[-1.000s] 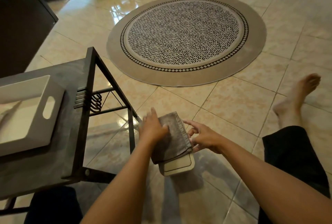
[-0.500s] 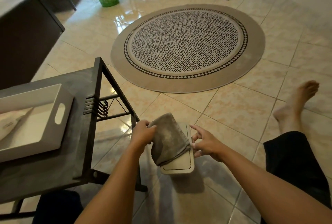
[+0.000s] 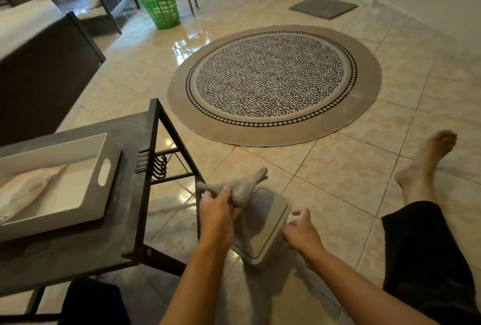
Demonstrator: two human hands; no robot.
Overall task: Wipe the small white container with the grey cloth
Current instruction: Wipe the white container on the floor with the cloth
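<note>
Left hand (image 3: 217, 211): fingers clenched around a bunched grey cloth (image 3: 240, 189), which sticks out past the knuckles on both sides. Right hand (image 3: 302, 232): fingers loosely curled, thumb and forefinger apart, grasping nothing I can make out; fingertips just beside the right edge of the small white rounded-rectangular container (image 3: 265, 223). Whether they touch it, cannot tell. Container sits between the two hands, tilted, over the glossy beige tiled floor (image 3: 338, 173). Cloth lies against its upper left corner. Left of the clenched fingers: dark metal-framed side table (image 3: 125, 194) carrying a white rectangular tray (image 3: 104, 158). Beyond the fingertips: round beige patterned rug (image 3: 273, 82); farther still, green plastic basket (image 3: 161, 9).
</note>
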